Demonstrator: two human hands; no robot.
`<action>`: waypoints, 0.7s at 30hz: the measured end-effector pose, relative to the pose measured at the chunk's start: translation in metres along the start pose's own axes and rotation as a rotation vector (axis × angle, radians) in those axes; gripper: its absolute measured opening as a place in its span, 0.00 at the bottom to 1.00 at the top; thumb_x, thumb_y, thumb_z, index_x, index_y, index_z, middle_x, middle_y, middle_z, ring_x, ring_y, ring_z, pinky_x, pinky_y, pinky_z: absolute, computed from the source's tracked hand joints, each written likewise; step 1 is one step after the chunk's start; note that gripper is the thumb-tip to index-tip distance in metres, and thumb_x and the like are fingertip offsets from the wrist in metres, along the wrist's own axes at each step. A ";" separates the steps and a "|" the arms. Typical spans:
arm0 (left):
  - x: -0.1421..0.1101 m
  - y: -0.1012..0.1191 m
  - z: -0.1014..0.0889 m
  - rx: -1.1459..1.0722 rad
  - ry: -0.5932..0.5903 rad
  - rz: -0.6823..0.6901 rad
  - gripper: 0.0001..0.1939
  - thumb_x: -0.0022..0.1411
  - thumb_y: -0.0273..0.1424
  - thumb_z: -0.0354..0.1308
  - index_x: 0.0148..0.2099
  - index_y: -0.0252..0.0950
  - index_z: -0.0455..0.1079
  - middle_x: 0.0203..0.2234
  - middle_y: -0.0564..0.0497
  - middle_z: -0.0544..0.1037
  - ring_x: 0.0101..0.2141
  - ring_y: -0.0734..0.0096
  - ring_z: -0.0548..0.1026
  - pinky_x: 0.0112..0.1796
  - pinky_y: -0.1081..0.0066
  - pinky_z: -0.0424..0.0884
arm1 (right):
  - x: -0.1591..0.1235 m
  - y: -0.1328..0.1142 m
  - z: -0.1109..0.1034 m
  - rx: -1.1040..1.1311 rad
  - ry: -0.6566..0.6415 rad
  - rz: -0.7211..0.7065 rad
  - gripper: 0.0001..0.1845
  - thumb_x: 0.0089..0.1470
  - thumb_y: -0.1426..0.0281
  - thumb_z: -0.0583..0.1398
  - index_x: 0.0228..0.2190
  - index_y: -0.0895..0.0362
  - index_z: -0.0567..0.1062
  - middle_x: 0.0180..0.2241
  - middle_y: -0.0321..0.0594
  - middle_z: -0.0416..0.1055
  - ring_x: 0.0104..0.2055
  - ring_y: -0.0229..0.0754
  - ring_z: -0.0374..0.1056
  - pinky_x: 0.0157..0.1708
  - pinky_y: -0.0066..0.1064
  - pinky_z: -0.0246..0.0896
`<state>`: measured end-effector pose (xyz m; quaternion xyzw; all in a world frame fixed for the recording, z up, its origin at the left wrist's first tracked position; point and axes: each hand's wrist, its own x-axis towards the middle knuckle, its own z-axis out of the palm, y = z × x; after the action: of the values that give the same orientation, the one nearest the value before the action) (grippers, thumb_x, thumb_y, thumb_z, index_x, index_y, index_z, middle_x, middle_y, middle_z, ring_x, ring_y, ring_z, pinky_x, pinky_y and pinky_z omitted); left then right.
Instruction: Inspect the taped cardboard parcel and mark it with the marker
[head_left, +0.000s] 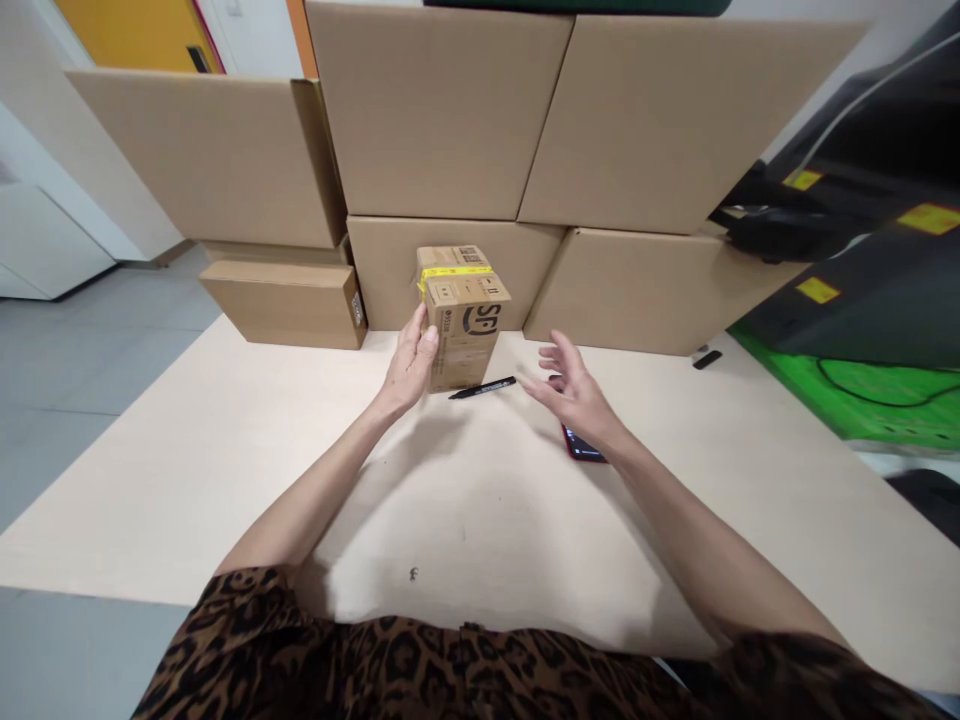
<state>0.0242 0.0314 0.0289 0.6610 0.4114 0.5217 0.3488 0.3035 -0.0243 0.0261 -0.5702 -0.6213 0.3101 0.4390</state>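
1. Leopard-print sleeves and top (405,660) fill the near edge of the view, with both bare forearms reaching forward from them across a pale table (480,530)

2. Left hand (409,365): the fingers are open and extended, not wrapped around anything, and they rest against the left side of a small cardboard box (463,320)

3. That box stands on the far half of the table, near the middle, turned with one corner toward the person. Yellow tape runs around its upper part, and large dark printing marks the side facing right

4. Right hand (574,388): the fingers are spread and curved, gripping nothing, and the hand is in the air to the right of the box

5. Black marker pen (482,388) lies on the table just in front of the box, between the two hands

6. Under the right hand's heel, a phone (579,443) lies on the table, partly hidden, with a red edge and a lit screen

7. Along the far edge, flat cardboard cartons (435,110) stand stacked against the table, and a small black object (706,359) lies at the far right

8. Off to the right are dark cases with yellow labels (862,290) above a green surface (847,390), while a grey floor (75,400) spreads to the left
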 end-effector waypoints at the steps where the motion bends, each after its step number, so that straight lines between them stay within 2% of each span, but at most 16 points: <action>1: 0.000 -0.001 0.001 0.006 -0.035 0.004 0.47 0.70 0.65 0.48 0.78 0.39 0.54 0.78 0.35 0.55 0.78 0.48 0.52 0.75 0.44 0.46 | 0.012 -0.008 0.017 0.101 0.016 -0.023 0.73 0.38 0.34 0.72 0.74 0.48 0.48 0.71 0.60 0.59 0.72 0.65 0.60 0.66 0.64 0.62; 3: -0.001 -0.004 0.002 0.042 -0.104 0.030 0.50 0.70 0.66 0.47 0.79 0.39 0.52 0.79 0.35 0.52 0.79 0.48 0.49 0.76 0.43 0.43 | 0.034 -0.021 0.049 0.220 0.082 -0.084 0.87 0.27 0.35 0.76 0.76 0.49 0.38 0.77 0.63 0.45 0.78 0.67 0.47 0.72 0.65 0.51; 4: -0.001 -0.007 0.003 0.062 -0.138 0.051 0.50 0.69 0.66 0.48 0.79 0.39 0.52 0.79 0.35 0.51 0.79 0.47 0.49 0.76 0.43 0.43 | 0.043 -0.027 0.063 0.267 0.096 -0.142 0.90 0.26 0.36 0.77 0.75 0.48 0.34 0.78 0.61 0.41 0.80 0.65 0.43 0.74 0.64 0.46; 6: -0.002 -0.012 0.004 0.081 -0.193 0.088 0.50 0.68 0.66 0.52 0.79 0.42 0.52 0.80 0.37 0.50 0.79 0.46 0.47 0.75 0.42 0.45 | 0.057 -0.036 0.086 0.311 0.162 -0.245 0.87 0.33 0.39 0.77 0.75 0.46 0.29 0.79 0.57 0.38 0.81 0.60 0.40 0.77 0.61 0.41; 8: -0.004 -0.016 0.006 0.070 -0.237 0.102 0.49 0.66 0.64 0.56 0.79 0.46 0.52 0.80 0.40 0.49 0.79 0.45 0.46 0.74 0.42 0.50 | 0.064 -0.039 0.099 0.268 0.264 -0.274 0.83 0.39 0.41 0.76 0.75 0.45 0.29 0.79 0.54 0.37 0.82 0.60 0.38 0.77 0.61 0.40; 10: -0.006 -0.018 0.008 0.073 -0.284 0.111 0.49 0.66 0.62 0.59 0.80 0.48 0.52 0.80 0.40 0.49 0.79 0.44 0.47 0.73 0.41 0.53 | 0.067 -0.039 0.104 0.210 0.368 -0.280 0.78 0.42 0.43 0.75 0.76 0.45 0.33 0.78 0.53 0.38 0.82 0.60 0.37 0.77 0.61 0.42; 12: -0.007 -0.016 0.008 0.122 -0.287 0.144 0.47 0.67 0.60 0.59 0.79 0.47 0.53 0.80 0.39 0.51 0.79 0.43 0.48 0.74 0.40 0.51 | 0.067 -0.037 0.100 0.209 0.453 -0.308 0.74 0.44 0.44 0.73 0.76 0.47 0.37 0.77 0.53 0.43 0.81 0.60 0.40 0.76 0.60 0.44; 13: -0.006 -0.015 0.007 0.155 -0.249 0.163 0.47 0.67 0.59 0.60 0.79 0.45 0.53 0.79 0.38 0.52 0.79 0.43 0.48 0.75 0.40 0.48 | 0.068 -0.036 0.094 0.236 0.485 -0.323 0.71 0.46 0.44 0.72 0.75 0.48 0.39 0.75 0.53 0.47 0.80 0.60 0.44 0.76 0.59 0.46; 16: -0.002 -0.008 -0.004 0.207 -0.002 0.143 0.53 0.63 0.59 0.65 0.80 0.42 0.51 0.80 0.36 0.48 0.79 0.41 0.43 0.76 0.41 0.38 | 0.072 -0.036 0.070 0.424 0.496 -0.309 0.60 0.50 0.44 0.67 0.73 0.48 0.48 0.69 0.49 0.59 0.74 0.58 0.59 0.73 0.54 0.55; 18: 0.002 0.000 -0.014 0.148 0.097 0.045 0.60 0.57 0.59 0.71 0.80 0.41 0.50 0.80 0.34 0.48 0.79 0.38 0.42 0.76 0.40 0.38 | 0.074 -0.039 0.052 0.600 0.442 -0.254 0.50 0.51 0.45 0.63 0.69 0.48 0.57 0.64 0.46 0.66 0.69 0.56 0.67 0.69 0.50 0.62; 19: 0.004 0.005 -0.019 0.083 0.081 -0.013 0.60 0.55 0.59 0.73 0.79 0.41 0.51 0.79 0.33 0.51 0.79 0.37 0.45 0.75 0.39 0.42 | 0.074 -0.041 0.046 0.676 0.405 -0.226 0.45 0.52 0.45 0.62 0.66 0.49 0.62 0.62 0.45 0.68 0.66 0.55 0.69 0.68 0.49 0.64; 21: 0.005 0.014 -0.026 -0.109 -0.087 -0.116 0.54 0.54 0.57 0.74 0.75 0.40 0.61 0.74 0.34 0.64 0.75 0.38 0.60 0.72 0.42 0.58 | 0.073 -0.045 0.039 0.791 0.325 -0.172 0.37 0.52 0.46 0.61 0.58 0.51 0.70 0.58 0.44 0.72 0.64 0.54 0.71 0.66 0.47 0.67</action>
<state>0.0015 0.0308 0.0492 0.6383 0.4045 0.4928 0.4314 0.2516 0.0448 0.0640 -0.3458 -0.4227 0.3928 0.7399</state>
